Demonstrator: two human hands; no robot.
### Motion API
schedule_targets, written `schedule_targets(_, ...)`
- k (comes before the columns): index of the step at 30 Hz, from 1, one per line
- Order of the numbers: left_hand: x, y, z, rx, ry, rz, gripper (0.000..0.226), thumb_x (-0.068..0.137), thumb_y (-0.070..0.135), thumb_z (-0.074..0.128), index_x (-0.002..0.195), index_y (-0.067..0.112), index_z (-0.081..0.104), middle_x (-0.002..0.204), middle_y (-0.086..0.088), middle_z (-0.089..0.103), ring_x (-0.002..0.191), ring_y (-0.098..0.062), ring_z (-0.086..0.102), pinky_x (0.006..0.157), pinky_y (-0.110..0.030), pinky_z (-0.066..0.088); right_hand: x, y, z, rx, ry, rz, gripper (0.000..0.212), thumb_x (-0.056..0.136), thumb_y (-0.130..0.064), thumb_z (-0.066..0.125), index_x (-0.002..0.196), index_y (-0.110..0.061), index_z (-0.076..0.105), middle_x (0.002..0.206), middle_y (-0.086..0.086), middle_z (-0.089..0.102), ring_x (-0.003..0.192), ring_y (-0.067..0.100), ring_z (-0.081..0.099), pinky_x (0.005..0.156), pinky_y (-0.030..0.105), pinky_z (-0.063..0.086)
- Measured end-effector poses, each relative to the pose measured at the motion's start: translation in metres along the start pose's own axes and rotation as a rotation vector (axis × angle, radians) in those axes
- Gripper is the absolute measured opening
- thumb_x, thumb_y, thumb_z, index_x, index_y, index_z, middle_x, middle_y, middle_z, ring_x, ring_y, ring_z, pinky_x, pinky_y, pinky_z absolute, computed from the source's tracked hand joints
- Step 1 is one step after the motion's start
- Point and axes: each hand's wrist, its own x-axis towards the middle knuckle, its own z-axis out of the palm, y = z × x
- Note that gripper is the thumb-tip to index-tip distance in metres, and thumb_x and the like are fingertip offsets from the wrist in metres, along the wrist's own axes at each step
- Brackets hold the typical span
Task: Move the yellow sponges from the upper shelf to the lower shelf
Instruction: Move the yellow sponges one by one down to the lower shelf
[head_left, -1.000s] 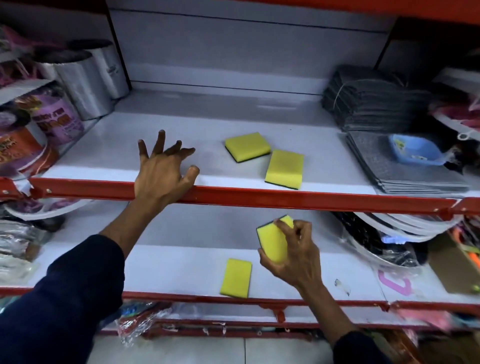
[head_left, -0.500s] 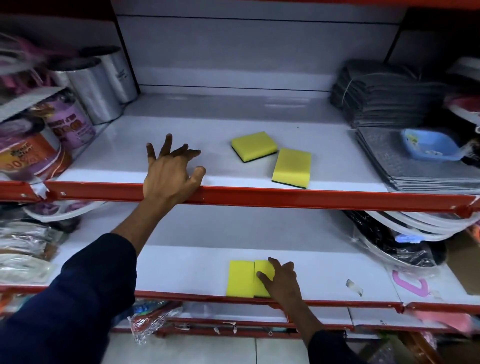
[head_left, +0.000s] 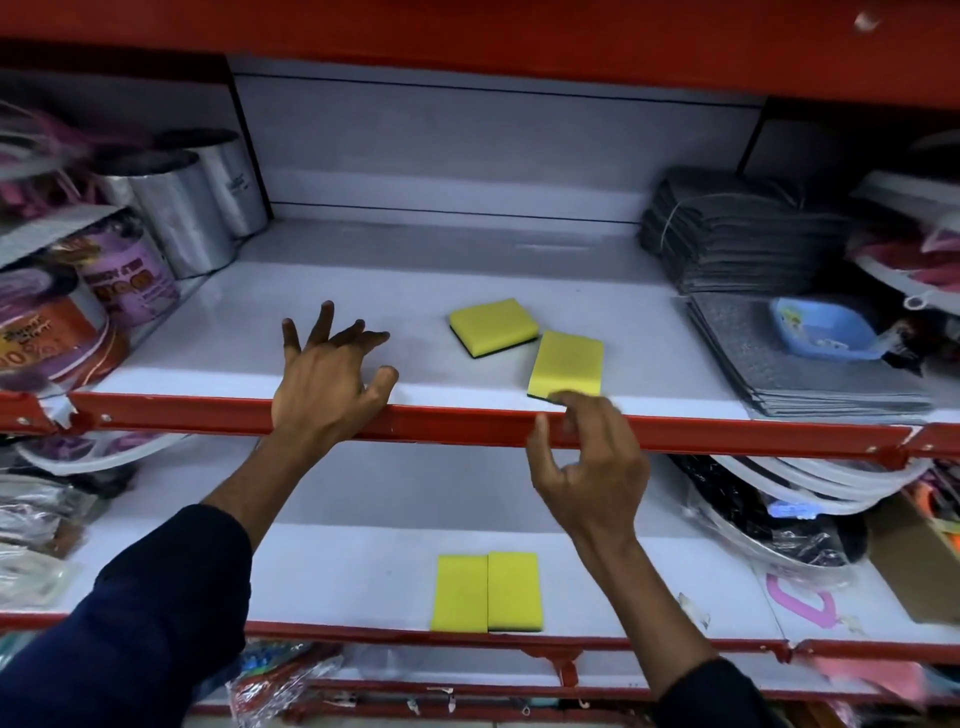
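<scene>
Two yellow sponges lie on the upper shelf (head_left: 363, 291): a far sponge (head_left: 492, 325) and a near sponge (head_left: 567, 364) by the red front rail. My right hand (head_left: 587, 462) is raised in front of that rail, fingers apart, with a fingertip at the near sponge's front edge; it holds nothing. My left hand (head_left: 327, 382) rests on the upper shelf's rail, fingers spread. On the lower shelf (head_left: 332, 577) two more yellow sponges lie side by side, a left one (head_left: 460, 592) and a right one (head_left: 514, 591).
Silver cans (head_left: 182, 208) and labelled tubs (head_left: 124, 275) crowd the upper shelf's left end. Grey cloth stacks (head_left: 737, 234), grey mats (head_left: 810, 374) and a blue dish (head_left: 823, 328) fill its right end. Wrapped goods (head_left: 769, 519) sit at the lower shelf's right, packets (head_left: 36, 519) at its left.
My right hand set the held sponge down beside the one on the lower shelf, let go, and rose to the near sponge on the upper shelf. The left hand stayed on the rail.
</scene>
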Motion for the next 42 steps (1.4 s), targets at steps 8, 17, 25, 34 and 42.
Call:
schedule_targets(8,-0.001,0.001,-0.001,-0.019,0.009,-0.007,0.066,0.081,0.050,0.030,0.134,0.025,0.059,0.145,-0.008,0.054,0.150,-0.029,0.017,0.117,-0.064,0.003,0.073,0.014,0.043,-0.328,-0.489,0.407,0.076,0.073,-0.062,0.065,0.135,-0.027,0.042,0.132,0.017,0.041,0.117,0.041,0.039,0.092,0.051,0.039)
schedule_targets(17,0.000,-0.001,-0.001,-0.015,0.016,-0.005,0.067,0.081,0.051,0.029,0.135,0.026,0.058,0.146,-0.007,0.052,0.150,-0.028,0.016,0.118,-0.063,0.002,0.064,0.014,0.009,-0.103,-0.070,0.197,0.060,0.071,-0.041,0.069,0.128,-0.030,0.054,0.127,0.012,0.041,0.107,0.029,0.041,0.082,0.035,0.045)
schedule_targets(25,0.001,-0.001,0.002,0.008,0.030,0.017,0.065,0.082,0.049,0.030,0.136,0.025,0.058,0.146,-0.008,0.053,0.149,-0.029,0.017,0.117,-0.065,0.003,-0.038,0.069,-0.030,0.018,0.000,-0.234,0.051,0.065,-0.030,0.073,0.112,-0.016,0.060,0.110,0.015,0.045,0.102,0.036,0.049,0.084,0.043,0.046)
schedule_targets(34,0.001,0.000,0.000,0.012,0.016,0.015,0.063,0.082,0.048,0.031,0.134,0.025,0.059,0.144,-0.008,0.055,0.149,-0.028,0.018,0.117,-0.065,0.005,-0.163,0.132,0.015,-0.183,-0.683,0.324,0.045,0.068,-0.038,0.072,0.111,-0.031,0.060,0.123,0.004,0.046,0.108,0.030,0.046,0.076,0.041,0.047)
schedule_targets(42,0.000,0.000,-0.002,0.007,0.008,0.010,0.064,0.082,0.050,0.029,0.133,0.025,0.059,0.143,-0.009,0.056,0.149,-0.029,0.018,0.116,-0.066,0.005,-0.179,0.142,0.031,-0.122,-0.856,0.580,0.019,0.074,-0.049,0.076,0.079,-0.036,0.064,0.109,-0.004,0.056,0.105,0.021,0.054,0.082,0.041,0.048)
